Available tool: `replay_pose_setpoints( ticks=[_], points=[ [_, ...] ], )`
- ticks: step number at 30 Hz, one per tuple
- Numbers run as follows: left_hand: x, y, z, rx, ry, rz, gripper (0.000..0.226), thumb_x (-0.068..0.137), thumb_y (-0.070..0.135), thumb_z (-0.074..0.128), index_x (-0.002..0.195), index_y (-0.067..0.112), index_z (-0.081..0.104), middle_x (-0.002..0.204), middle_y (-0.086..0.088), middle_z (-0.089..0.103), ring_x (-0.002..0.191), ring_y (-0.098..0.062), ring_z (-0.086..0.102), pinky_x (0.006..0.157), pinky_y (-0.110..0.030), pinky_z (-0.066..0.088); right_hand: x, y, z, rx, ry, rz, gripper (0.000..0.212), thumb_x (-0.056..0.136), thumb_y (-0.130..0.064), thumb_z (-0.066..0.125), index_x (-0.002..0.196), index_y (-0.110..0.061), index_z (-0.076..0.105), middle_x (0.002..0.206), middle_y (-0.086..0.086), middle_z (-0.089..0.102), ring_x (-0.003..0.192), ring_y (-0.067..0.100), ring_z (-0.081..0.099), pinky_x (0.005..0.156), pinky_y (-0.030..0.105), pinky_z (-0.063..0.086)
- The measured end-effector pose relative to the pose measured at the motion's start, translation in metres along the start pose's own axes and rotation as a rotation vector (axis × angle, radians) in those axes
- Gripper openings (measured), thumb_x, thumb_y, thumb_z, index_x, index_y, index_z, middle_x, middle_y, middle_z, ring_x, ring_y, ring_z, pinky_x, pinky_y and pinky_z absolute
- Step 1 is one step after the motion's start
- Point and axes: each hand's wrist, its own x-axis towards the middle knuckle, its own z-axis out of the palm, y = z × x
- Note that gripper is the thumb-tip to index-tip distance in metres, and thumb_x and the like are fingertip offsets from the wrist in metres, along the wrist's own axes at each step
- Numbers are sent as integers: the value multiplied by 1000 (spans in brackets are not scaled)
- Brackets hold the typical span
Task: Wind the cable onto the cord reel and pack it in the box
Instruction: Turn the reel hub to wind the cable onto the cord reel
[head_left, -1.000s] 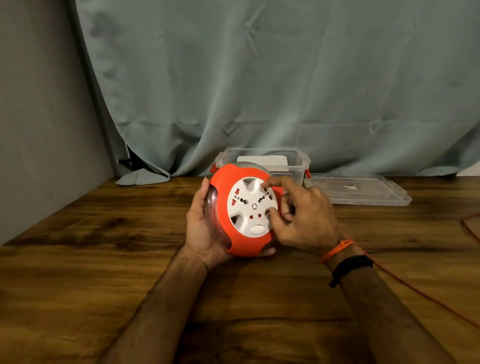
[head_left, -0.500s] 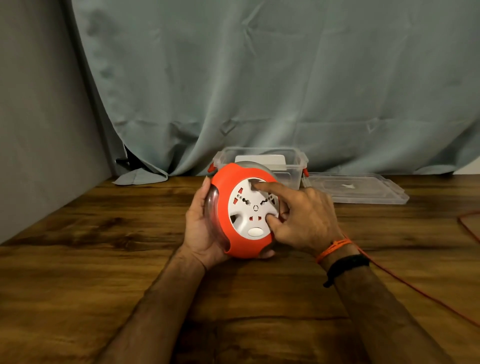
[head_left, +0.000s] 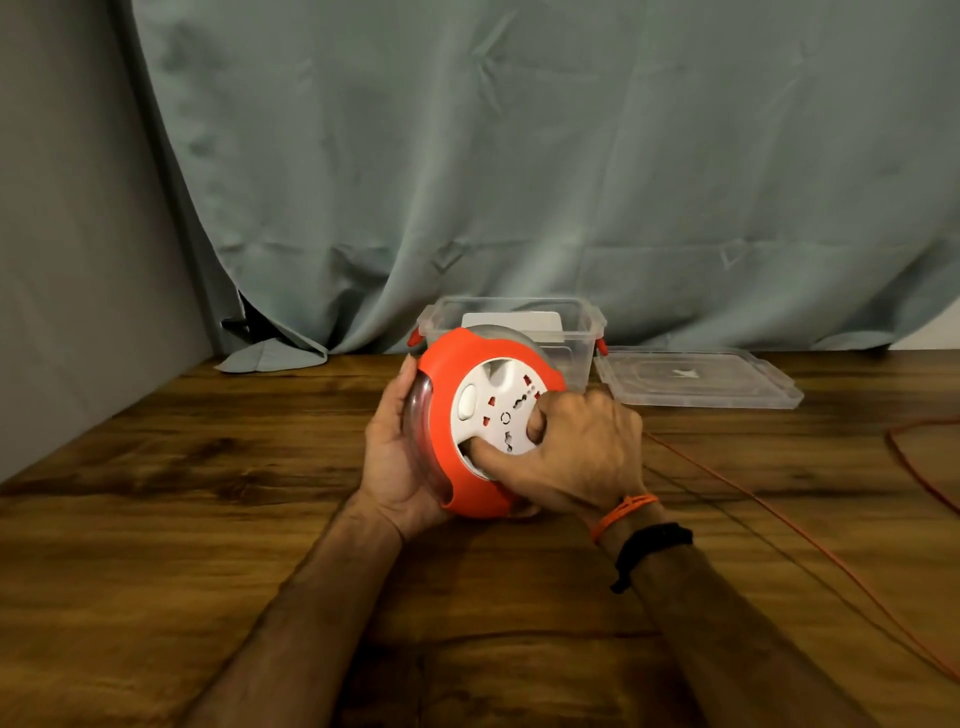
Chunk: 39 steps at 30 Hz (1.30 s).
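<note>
Left hand (head_left: 400, 457) is cupping the cord reel (head_left: 467, 421) upright on the worktop (head_left: 208, 519) while right hand (head_left: 576, 457) is hooking fingers into its white dial, loose cable (head_left: 779, 525) trailing off right.

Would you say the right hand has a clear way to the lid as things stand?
Probably yes: the lid lies flat on the table, right of the box, with nothing between. But the right hand is busy on the reel.

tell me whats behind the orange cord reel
Directly behind the cord reel stands an open clear plastic box with something white inside; the reel covers its lower left part, so the rest of its contents cannot be seen.
</note>
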Motion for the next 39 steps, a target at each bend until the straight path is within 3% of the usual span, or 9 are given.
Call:
replay_pose_setpoints(
  ticks=[5, 8, 11, 15, 21, 27, 31, 36, 39],
  points=[
    [-2, 0, 0, -10, 27, 46, 76, 81, 67, 54, 135, 13, 58, 137, -23, 57, 126, -43, 52, 94, -65, 45, 0, -1, -1, 42, -17, -30, 73, 50, -93, 38, 61, -24, 61, 64, -9, 64, 71, 17, 61, 63, 26, 40],
    [-4, 3, -2, -43, 5, -10, 83, 79, 73, 53, 142, 20, 50, 145, -21, 48, 133, -46, 43, 100, -75, 31, 5, 6, -10, 129, -41, -104, 56, 59, -83, 52, 65, -28, 59, 51, -15, 50, 63, 11, 59, 65, 29, 50],
    [-5, 4, -6, -37, 4, -60, 83, 75, 78, 54, 140, 26, 51, 147, -18, 47, 134, -48, 40, 100, -81, 21, 11, 16, -19, 263, -1, -240, 25, 70, -48, 66, 84, -28, 60, 42, -13, 41, 47, 8, 49, 62, 34, 54],
    [-5, 3, -8, -40, -80, -96, 81, 77, 77, 52, 138, 25, 55, 146, -17, 49, 135, -47, 39, 102, -82, 12, 13, 19, -23, 192, -102, -346, 52, 72, -28, 58, 123, -30, 54, 45, -10, 40, 48, 12, 45, 64, 36, 54],
    [-6, 2, -5, -45, -106, -108, 82, 76, 74, 56, 140, 23, 52, 147, -20, 47, 136, -49, 35, 100, -84, 9, 14, 20, -22, 90, -168, -397, 61, 77, -22, 59, 136, -37, 48, 59, -9, 47, 59, 20, 57, 66, 38, 56],
    [-6, 3, -2, -32, -44, -88, 82, 75, 74, 57, 140, 24, 51, 147, -20, 48, 135, -50, 37, 99, -84, 11, 10, 21, -22, 22, -47, -372, 59, 71, -37, 65, 129, -43, 54, 60, -5, 61, 64, 23, 63, 69, 35, 54],
    [-4, 3, 1, -24, -93, -38, 79, 80, 73, 53, 140, 21, 52, 145, -21, 49, 130, -48, 45, 99, -80, 22, 6, 18, -18, 3, 30, -251, 59, 56, -62, 71, 108, -35, 67, 65, 0, 68, 71, 28, 67, 69, 32, 49],
    [0, -1, 5, -2, -60, 131, 70, 88, 61, 50, 132, 7, 60, 134, -22, 59, 126, -38, 54, 100, -55, 46, 0, -4, -6, -29, 8, -34, 71, 50, -91, 42, 59, -22, 58, 62, -1, 67, 70, 23, 65, 65, 28, 47],
    [0, -1, 4, -7, -19, 151, 69, 90, 62, 45, 128, 8, 64, 130, -20, 63, 122, -37, 58, 95, -52, 50, 0, -5, -5, -12, -31, -17, 73, 52, -92, 37, 56, -21, 56, 63, -2, 65, 70, 22, 64, 65, 28, 48]
  ],
)
